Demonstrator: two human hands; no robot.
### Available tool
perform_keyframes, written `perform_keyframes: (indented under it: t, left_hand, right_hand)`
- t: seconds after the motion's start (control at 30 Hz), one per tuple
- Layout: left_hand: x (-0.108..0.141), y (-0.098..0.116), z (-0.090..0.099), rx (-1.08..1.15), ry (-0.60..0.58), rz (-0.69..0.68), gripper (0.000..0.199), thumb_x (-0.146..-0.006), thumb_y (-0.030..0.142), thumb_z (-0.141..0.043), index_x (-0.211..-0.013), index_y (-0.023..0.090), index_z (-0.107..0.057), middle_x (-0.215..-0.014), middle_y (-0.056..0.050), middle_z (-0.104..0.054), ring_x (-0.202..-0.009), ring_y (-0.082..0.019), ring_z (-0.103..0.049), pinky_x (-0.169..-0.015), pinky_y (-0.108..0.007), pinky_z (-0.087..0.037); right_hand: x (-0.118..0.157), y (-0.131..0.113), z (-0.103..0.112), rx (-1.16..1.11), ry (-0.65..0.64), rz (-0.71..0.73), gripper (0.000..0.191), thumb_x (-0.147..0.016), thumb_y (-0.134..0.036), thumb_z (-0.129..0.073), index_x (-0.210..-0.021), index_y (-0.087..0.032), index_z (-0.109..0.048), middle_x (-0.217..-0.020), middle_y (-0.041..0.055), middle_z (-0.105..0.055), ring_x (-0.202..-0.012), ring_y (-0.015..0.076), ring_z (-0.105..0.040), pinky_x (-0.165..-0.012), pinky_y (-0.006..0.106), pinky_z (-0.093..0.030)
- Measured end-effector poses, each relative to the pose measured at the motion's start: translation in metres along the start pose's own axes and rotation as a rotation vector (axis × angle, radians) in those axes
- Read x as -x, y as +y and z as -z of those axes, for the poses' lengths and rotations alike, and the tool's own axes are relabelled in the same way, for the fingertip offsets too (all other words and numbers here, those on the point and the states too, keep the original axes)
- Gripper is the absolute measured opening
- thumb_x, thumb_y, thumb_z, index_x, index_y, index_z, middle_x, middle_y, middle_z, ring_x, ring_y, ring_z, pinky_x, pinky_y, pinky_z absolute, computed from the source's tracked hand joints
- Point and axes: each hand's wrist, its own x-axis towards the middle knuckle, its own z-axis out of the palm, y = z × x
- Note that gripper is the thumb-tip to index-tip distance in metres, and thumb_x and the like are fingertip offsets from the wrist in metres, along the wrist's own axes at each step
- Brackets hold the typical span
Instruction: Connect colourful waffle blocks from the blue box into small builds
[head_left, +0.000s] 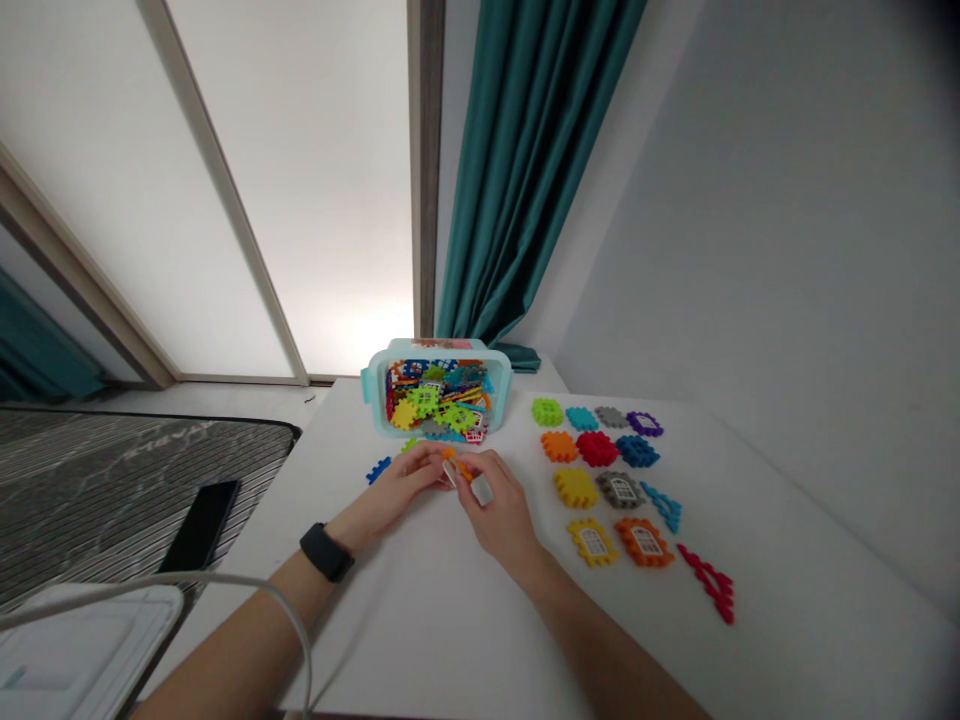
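Just in front of the storage box, my left hand (420,467) and my right hand (496,500) meet over the table. Both are closed on a small orange toothed building piece (455,463), which has a white part at its near side. Fingers hide much of its shape. Behind them stands a pale turquoise box (370,390), filled with mixed toothed plastic pieces in many colours. A blue piece (378,469) lies left of my left hand, and a green piece (409,445) shows just behind it.
Rows of toothed pieces lie to the right, among them a red piece (598,449), a yellow piece (576,488) and an orange window piece (643,542). A pale cable (285,610) crosses over my left forearm. A dark phone-like slab (201,525) lies left of the table.
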Motion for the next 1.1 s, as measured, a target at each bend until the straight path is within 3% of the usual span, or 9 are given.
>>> perform_keyframes:
  t: [0.13, 0.23, 0.37, 0.5, 0.57, 0.73, 0.8, 0.93, 1.1]
  left_hand:
    - [0.001, -0.003, -0.001, -0.039, -0.007, -0.005, 0.041, -0.078, 0.037, -0.08, -0.112, 0.018, -0.066, -0.101, -0.006, -0.071, -0.094, -0.018, -0.064, -0.091, -0.032, -0.048]
    - [0.001, 0.0, -0.003, -0.081, -0.005, -0.015, 0.039, -0.08, 0.035, -0.079, -0.113, 0.018, -0.065, -0.105, -0.008, -0.071, -0.096, -0.019, -0.064, -0.09, -0.032, -0.047]
    - [0.001, 0.004, -0.002, -0.109, -0.023, -0.041, 0.039, -0.081, 0.032, -0.078, -0.115, 0.018, -0.066, -0.111, -0.009, -0.071, -0.1, -0.02, -0.064, -0.092, -0.031, -0.046]
    - [0.0, 0.001, 0.001, -0.129, -0.023, -0.037, 0.039, -0.083, 0.035, -0.075, -0.116, 0.018, -0.064, -0.104, -0.008, -0.07, -0.092, -0.019, -0.064, -0.088, -0.033, -0.048]
    - [-0.001, -0.003, 0.002, -0.181, -0.015, -0.049, 0.04, -0.084, 0.036, -0.073, -0.118, 0.018, -0.063, -0.099, -0.007, -0.069, -0.089, -0.019, -0.063, -0.085, -0.034, -0.049]
    - [-0.004, -0.007, 0.005, -0.452, 0.138, -0.139, 0.035, -0.087, 0.038, -0.067, -0.115, 0.017, -0.062, -0.088, -0.003, -0.064, -0.08, -0.017, -0.058, -0.077, -0.031, -0.047]
    - [-0.004, -0.004, 0.006, -0.462, 0.104, -0.122, 0.035, -0.087, 0.039, -0.066, -0.114, 0.016, -0.062, -0.086, -0.003, -0.064, -0.078, -0.016, -0.058, -0.076, -0.03, -0.046]
    - [-0.003, 0.001, 0.004, -0.402, 0.026, -0.079, 0.028, -0.087, 0.041, -0.066, -0.099, 0.015, -0.066, -0.085, -0.004, -0.067, -0.077, -0.016, -0.059, -0.074, -0.028, -0.046]
    - [-0.004, 0.003, 0.004, -0.336, 0.137, -0.1, 0.028, -0.085, 0.041, -0.067, -0.097, 0.016, -0.066, -0.078, -0.002, -0.068, -0.072, -0.015, -0.061, -0.071, -0.028, -0.047]
  right_hand:
    - [0.002, 0.001, 0.0, 0.015, -0.034, 0.078, 0.024, -0.093, -0.017, -0.053, -0.112, -0.027, -0.064, -0.098, 0.0059, -0.067, -0.094, 0.0213, -0.064, -0.083, 0.036, -0.054]
    - [0.001, 0.001, 0.002, 0.002, -0.034, 0.056, 0.024, -0.092, -0.017, -0.053, -0.112, -0.027, -0.064, -0.098, 0.006, -0.067, -0.091, 0.0211, -0.064, -0.082, 0.036, -0.054]
    - [-0.001, 0.0, 0.004, -0.038, 0.021, -0.026, 0.023, -0.092, -0.018, -0.053, -0.111, -0.025, -0.063, -0.102, 0.0064, -0.067, -0.094, 0.0208, -0.064, -0.084, 0.035, -0.054]
    - [-0.001, 0.004, 0.002, -0.067, 0.071, -0.147, 0.019, -0.092, -0.022, -0.053, -0.109, -0.023, -0.063, -0.102, 0.0063, -0.068, -0.088, 0.0194, -0.065, -0.077, 0.032, -0.054]
    - [-0.001, 0.008, 0.001, -0.072, 0.088, -0.213, 0.017, -0.091, -0.026, -0.054, -0.105, -0.022, -0.064, -0.098, 0.0056, -0.068, -0.081, 0.0186, -0.064, -0.072, 0.031, -0.053]
    - [-0.003, 0.019, -0.002, -0.207, 0.132, -0.409, 0.017, -0.088, -0.035, -0.061, -0.097, -0.021, -0.061, -0.083, 0.0015, -0.067, -0.069, 0.0165, -0.062, -0.062, 0.028, -0.049]
    - [-0.005, 0.021, -0.002, -0.335, 0.143, -0.467, 0.018, -0.085, -0.038, -0.064, -0.091, -0.021, -0.058, -0.076, -0.0007, -0.065, -0.068, 0.0167, -0.063, -0.063, 0.028, -0.05]
    - [-0.006, 0.018, -0.004, -0.451, 0.137, -0.516, 0.025, -0.08, -0.04, -0.071, -0.082, -0.022, -0.054, -0.068, -0.0029, -0.063, -0.066, 0.0158, -0.062, -0.066, 0.029, -0.05]
    - [-0.004, 0.014, -0.005, -0.393, 0.048, -0.505, 0.02, -0.083, -0.038, -0.067, -0.083, -0.022, -0.055, -0.072, -0.0017, -0.063, -0.067, 0.0158, -0.061, -0.065, 0.028, -0.049]
